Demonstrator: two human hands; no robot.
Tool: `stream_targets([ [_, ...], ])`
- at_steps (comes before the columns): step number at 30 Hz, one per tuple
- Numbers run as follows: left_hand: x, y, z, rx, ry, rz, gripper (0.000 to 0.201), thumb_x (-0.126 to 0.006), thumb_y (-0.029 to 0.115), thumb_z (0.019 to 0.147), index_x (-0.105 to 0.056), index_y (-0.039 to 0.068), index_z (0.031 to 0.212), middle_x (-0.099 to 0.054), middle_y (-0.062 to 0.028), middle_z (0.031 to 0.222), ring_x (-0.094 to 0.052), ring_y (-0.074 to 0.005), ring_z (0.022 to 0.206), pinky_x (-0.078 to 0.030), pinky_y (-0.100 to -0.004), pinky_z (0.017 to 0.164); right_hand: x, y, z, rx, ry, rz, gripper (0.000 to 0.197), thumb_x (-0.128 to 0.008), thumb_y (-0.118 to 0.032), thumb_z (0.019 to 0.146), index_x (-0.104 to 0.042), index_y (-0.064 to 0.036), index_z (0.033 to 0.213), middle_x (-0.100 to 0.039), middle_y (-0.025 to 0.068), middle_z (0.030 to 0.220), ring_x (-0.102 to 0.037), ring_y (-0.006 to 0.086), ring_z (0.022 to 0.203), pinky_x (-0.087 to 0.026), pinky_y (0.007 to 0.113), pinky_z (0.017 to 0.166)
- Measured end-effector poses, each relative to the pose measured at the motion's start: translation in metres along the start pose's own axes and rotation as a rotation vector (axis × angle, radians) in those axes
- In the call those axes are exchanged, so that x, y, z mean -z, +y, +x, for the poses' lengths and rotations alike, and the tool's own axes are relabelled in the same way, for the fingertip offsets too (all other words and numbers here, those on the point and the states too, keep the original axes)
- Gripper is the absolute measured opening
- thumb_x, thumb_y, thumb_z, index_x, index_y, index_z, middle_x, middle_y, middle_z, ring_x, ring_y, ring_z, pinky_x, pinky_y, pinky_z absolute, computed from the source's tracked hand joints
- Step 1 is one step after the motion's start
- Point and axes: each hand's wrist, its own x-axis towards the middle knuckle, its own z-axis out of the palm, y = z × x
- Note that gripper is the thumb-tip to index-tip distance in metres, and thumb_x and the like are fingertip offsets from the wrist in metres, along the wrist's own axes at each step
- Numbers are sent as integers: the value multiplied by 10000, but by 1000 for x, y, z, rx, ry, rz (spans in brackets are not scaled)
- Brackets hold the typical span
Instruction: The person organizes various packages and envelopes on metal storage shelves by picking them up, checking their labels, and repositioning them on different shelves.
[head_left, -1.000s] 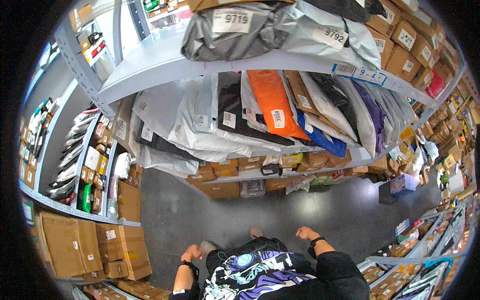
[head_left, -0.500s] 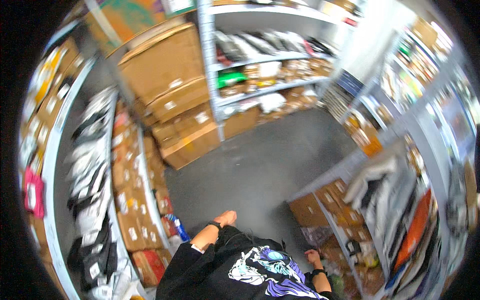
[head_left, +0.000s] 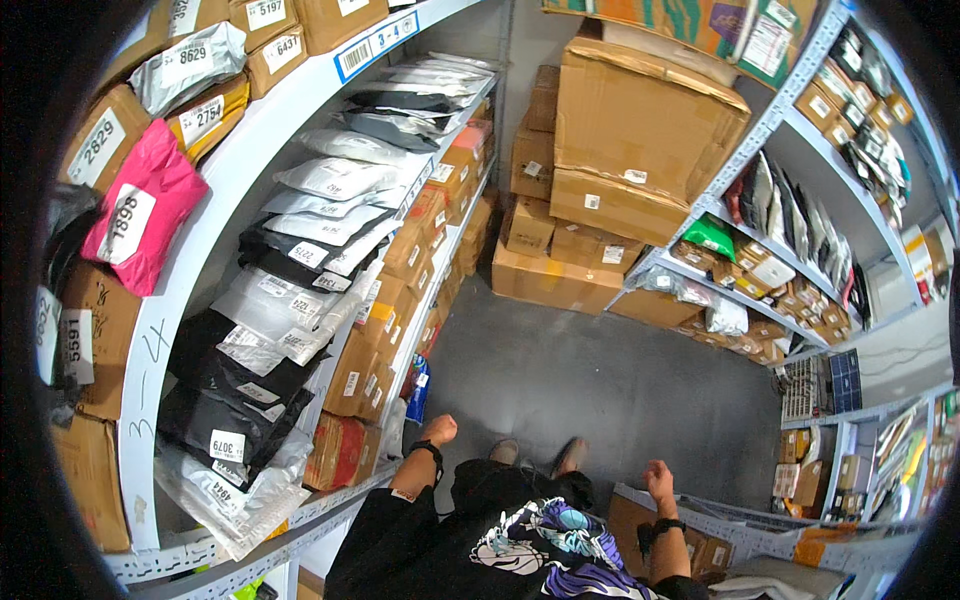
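Observation:
I stand in a narrow aisle on a dark grey floor. My left hand hangs at my side with fingers curled, empty, close to the lower boxes of the left shelf. My right hand is low at my right side, fingers loosely apart, holding nothing, just above the edge of a shelf behind me. Both wrists wear black bands. That left shelf carries a pink mailer bag, several white and black mailer bags and small cardboard boxes.
Large cardboard boxes are stacked at the aisle's far end on the floor. A grey rack on the right holds small boxes and bagged parcels. A blue packet sticks out low on the left shelf.
My view has swung round from one shelf row to another across the aisle. My arms stayed low at my sides, both empty, the right hand now more open.

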Motion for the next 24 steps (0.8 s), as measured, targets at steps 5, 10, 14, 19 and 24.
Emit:
stream_targets([
  [5, 6, 52, 7, -214, 52, -252, 179, -530, 62, 768, -662, 59, 888, -664, -125, 805, -632, -267, 732, -488, -391, 639, 17, -38, 76, -169, -55, 368, 131, -532, -101, 872, -598, -9, 937, -622, 42, 742, -614, 143, 716, -506, 280, 667],
  [10, 58, 172, 48, -258, -130, -534, 212, -471, 0, 777, -663, 53, 849, -659, -95, 712, -634, -213, 682, -496, -335, 650, 39, -36, 151, -6, 4, 293, 99, -510, -23, 882, -583, -10, 948, -625, 53, 790, -617, 134, 751, -505, 262, 689],
  [14, 123, 294, 79, -366, -54, -481, 235, -425, -44, 780, -638, 42, 827, -608, -58, 641, -585, -153, 609, -464, -295, 581, 56, -37, 223, -83, 94, 477, 209, -532, 45, 842, -562, -39, 1030, -631, 48, 839, -616, 129, 800, -501, 254, 693],
  [19, 179, 443, 102, -606, -102, -635, 167, -431, -33, 805, -582, 33, 777, -522, -3, 620, -480, -88, 565, -379, -237, 512, 103, -103, 299, 46, 197, 414, 188, -649, -5, 775, -518, -53, 900, -485, -7, 695, -470, 74, 634, -437, 240, 589],
  [24, 206, 589, 88, -703, -312, -655, 166, -386, -16, 845, -502, 43, 741, -446, 13, 620, -401, -68, 555, -324, -219, 510, 161, -121, 325, 21, 343, 443, 298, -658, -32, 771, -371, -52, 693, -346, 14, 580, -327, 76, 566, -333, 262, 491],
])
